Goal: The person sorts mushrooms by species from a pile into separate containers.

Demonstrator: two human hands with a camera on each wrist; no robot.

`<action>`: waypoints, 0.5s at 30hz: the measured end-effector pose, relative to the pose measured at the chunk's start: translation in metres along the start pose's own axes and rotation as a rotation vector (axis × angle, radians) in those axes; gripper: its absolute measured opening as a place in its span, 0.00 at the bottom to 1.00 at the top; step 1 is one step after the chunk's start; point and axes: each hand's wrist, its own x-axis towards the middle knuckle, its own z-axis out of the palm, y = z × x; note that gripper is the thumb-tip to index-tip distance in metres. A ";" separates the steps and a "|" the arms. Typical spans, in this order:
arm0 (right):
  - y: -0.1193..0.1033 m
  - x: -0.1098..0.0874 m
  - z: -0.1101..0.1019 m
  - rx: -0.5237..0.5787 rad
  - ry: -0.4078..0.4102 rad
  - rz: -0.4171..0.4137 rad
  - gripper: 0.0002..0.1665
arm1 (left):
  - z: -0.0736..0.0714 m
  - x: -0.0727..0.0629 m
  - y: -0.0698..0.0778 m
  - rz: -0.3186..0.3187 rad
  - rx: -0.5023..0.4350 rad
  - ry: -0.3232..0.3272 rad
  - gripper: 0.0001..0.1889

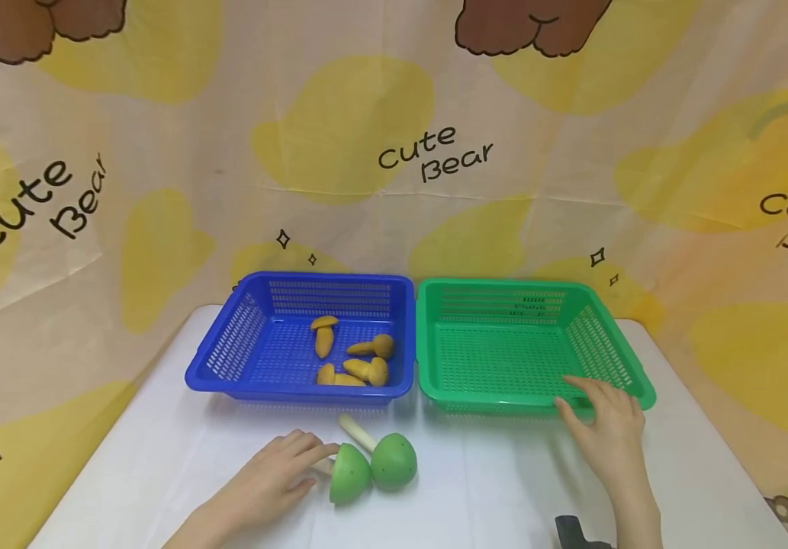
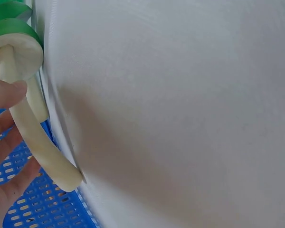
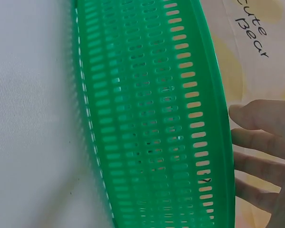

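L hand [image 1: 275, 474] is at the nearer green mushroom [image 1: 350, 474], which lies on the white tabletop [image 1: 490, 488] in front of the blue basket [image 1: 332, 299]. Thumb's on one side of the pale stem, other fingers on the far side, index by the cap edge; can't tell if they actually pinch it. L wrist view shows the thumb across the stem just below the cap, w/ the pale underside of the cap & the slightly curved stem in full view.

2nd green mushroom [image 1: 394, 461] is right beside it, caps touching, stem pointing up-left twd the blue basket's front.

R hand [image 1: 609, 431] is at the front R corner of the green basket [image 1: 503, 305], fingers spread, thumb apart from the rest, tips over or just past the rim; can't tell if they touch it.

Blue basket has 4 yellow-brown mushrooms [image 1: 323, 337], mostly in the R half; the one nearest the front is partly hidden by the rim. Green basket stands just beside it, on the R.

Dark object [image 1: 572, 532] by the R forearm, bottom edge of head view, partly cut off. Backdrop cloth [image 1: 339, 130] behind, beige/yellow w/ "Cute Bear" lettering.
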 end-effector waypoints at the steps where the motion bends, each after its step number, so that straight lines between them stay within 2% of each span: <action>1: 0.002 0.000 0.000 -0.005 -0.001 0.003 0.21 | 0.001 0.000 -0.001 0.009 0.004 0.009 0.31; 5: 0.007 0.000 -0.002 -0.031 -0.009 0.011 0.22 | 0.002 0.001 -0.002 0.035 0.007 0.033 0.32; 15: 0.017 0.000 -0.007 -0.057 -0.060 0.075 0.27 | 0.004 0.002 -0.005 0.044 0.023 0.036 0.30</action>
